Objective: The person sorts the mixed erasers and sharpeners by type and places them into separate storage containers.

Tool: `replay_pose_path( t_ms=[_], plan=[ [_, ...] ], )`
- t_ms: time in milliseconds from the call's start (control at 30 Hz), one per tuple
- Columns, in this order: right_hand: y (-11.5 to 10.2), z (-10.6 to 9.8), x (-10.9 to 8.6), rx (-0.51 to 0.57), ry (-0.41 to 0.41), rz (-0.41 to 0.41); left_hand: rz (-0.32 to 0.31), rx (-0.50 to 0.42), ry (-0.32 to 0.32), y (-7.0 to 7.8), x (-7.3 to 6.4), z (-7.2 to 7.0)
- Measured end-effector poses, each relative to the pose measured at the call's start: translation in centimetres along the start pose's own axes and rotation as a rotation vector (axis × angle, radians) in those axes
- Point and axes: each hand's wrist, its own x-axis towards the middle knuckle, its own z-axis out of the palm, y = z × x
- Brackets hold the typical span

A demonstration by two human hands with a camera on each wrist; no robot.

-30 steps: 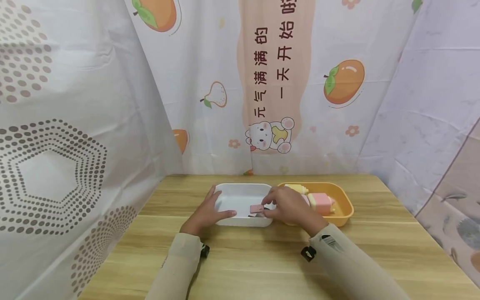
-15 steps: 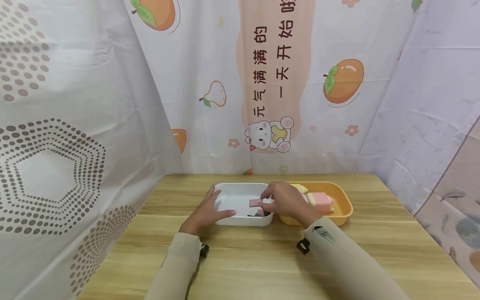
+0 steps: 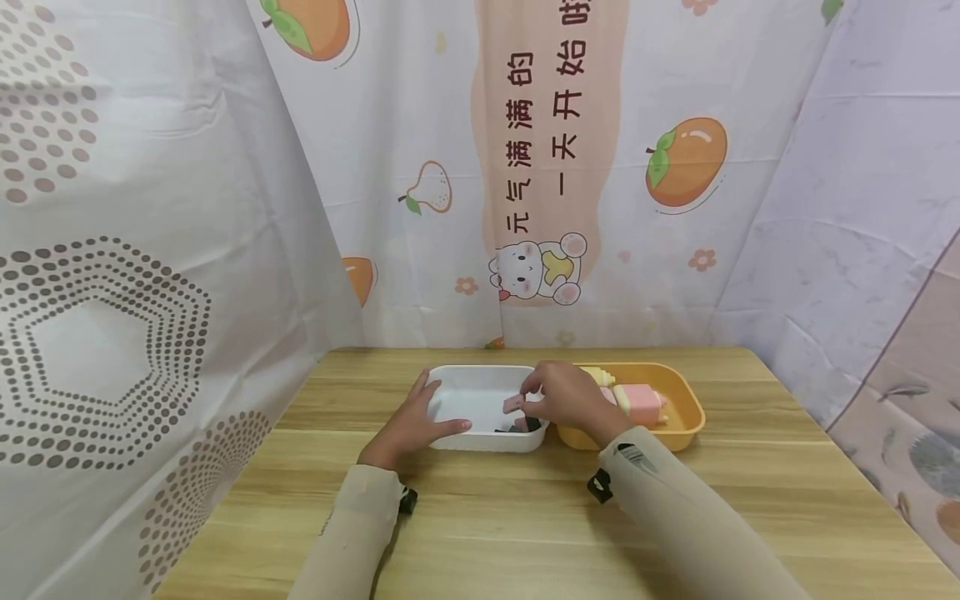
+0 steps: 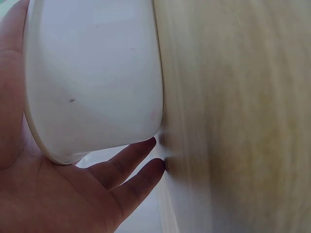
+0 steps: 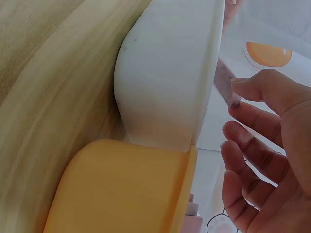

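Observation:
My right hand (image 3: 564,400) pinches a small flat pink rectangular piece (image 3: 512,404) between thumb and index finger, above the right part of a white plastic bin (image 3: 487,445). The right wrist view shows the pinched piece (image 5: 224,83) tilted above the bin's rim, the other fingers loosely bent. Several black and pink pieces (image 3: 525,425) lie in the bin's near right corner, partly hidden by its front wall. My left hand (image 3: 412,425) rests spread around the bin's left end, thumb over the front rim. In the left wrist view, two fingers (image 4: 138,182) reach straight along the end wall.
An orange bin (image 3: 684,440) stands against the white bin's right side. It holds a pink and cream bottle-shaped thing (image 3: 640,404) and a yellow one (image 3: 598,375), partly behind my right hand. Wooden tabletop (image 3: 480,517) lies in front; a printed curtain (image 3: 420,275) hangs behind.
My right hand has moved slightly up, raising the pink piece, which now tilts more. More of the black and pink pieces in the corner shows. My left hand has stayed in place.

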Motion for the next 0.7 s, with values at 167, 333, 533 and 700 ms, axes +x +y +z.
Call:
replay_pose_path(
  t_ms=[167,333,533,700],
  plan=[
    [-0.05,0.03,0.19,-0.002,-0.006,0.003,0.003,0.000,0.000,-0.04,0.11,-0.03],
    [-0.05,0.18,0.24,-0.024,-0.001,-0.001,0.006,-0.009,-0.002,0.06,-0.03,-0.10],
    [-0.10,0.26,0.27,-0.038,0.006,-0.014,0.002,-0.013,-0.004,0.10,-0.14,-0.11],
    [-0.09,0.36,0.34,-0.052,0.000,-0.019,0.001,-0.021,-0.005,-0.04,-0.15,-0.07]
  ],
)
